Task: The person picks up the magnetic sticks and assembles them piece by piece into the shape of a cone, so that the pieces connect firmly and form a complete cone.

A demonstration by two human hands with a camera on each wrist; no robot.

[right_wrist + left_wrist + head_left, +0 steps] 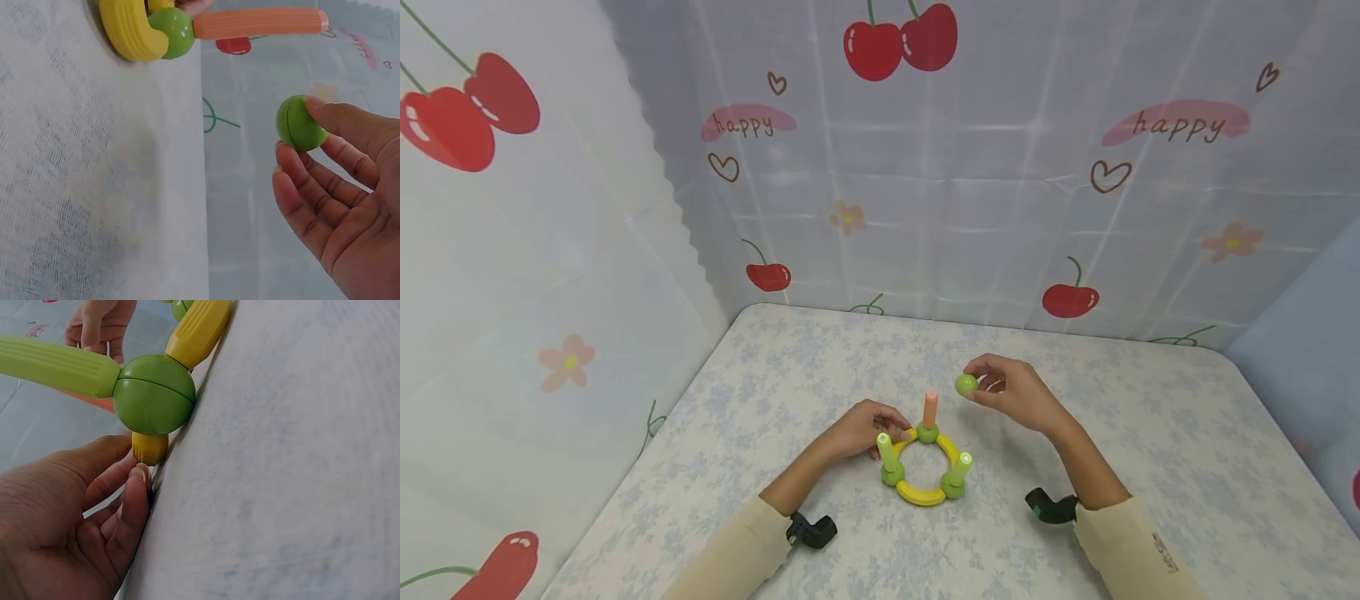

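Note:
A ring of curved yellow rods [921,497] and green balls lies on the table. From its balls rise two light green rods [887,454] and an orange rod [930,410], the orange one at the far side. My left hand [859,429] pinches a yellow curved rod [149,449] at the ring's far left, between thumb and fingers. Up and to the right of the ring, my right hand [1018,392] holds a loose green ball [301,123] between thumb and fingertips, in the air and apart from the orange rod.
The table [737,400] wears a pale cloth with a bluish pattern. Behind it and along the left hang white curtains [925,208] printed with cherries. Black wrist devices [812,531] sit at both cuffs.

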